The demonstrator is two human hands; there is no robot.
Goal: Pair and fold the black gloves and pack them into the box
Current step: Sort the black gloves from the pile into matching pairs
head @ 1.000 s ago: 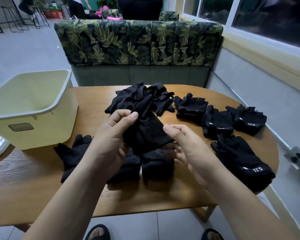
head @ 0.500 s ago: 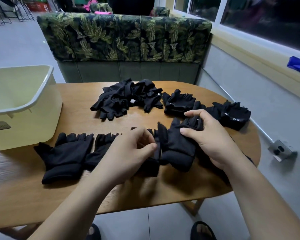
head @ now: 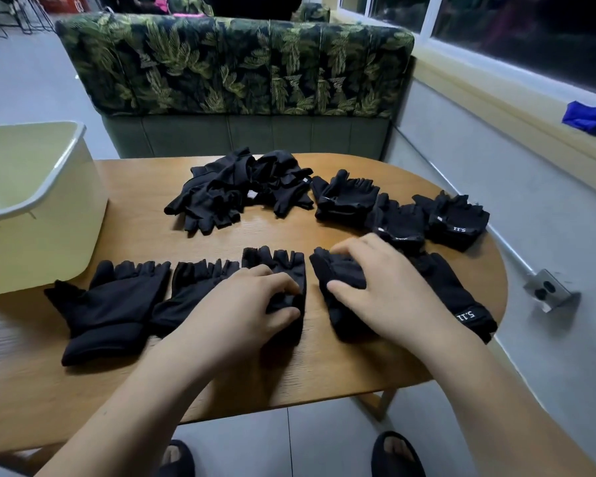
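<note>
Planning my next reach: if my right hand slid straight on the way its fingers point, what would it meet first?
Likely the loose heap of gloves at the far middle: the right hand points forward and left, with only bare table between. Depth is uncertain.

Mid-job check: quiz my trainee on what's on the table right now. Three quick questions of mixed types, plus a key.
1. True or false: the cream box stands on the person's right side.
2. The near glove with the 5.11 cuff label lies: A) inside the box, B) just right of the right hand, C) on the sofa.
3. How many gloves lie flat in the front row left of the pinched glove under the left hand?
Key: 1 false, it stands on the left; 2 B; 3 two, the outer glove and the inner glove.
</note>
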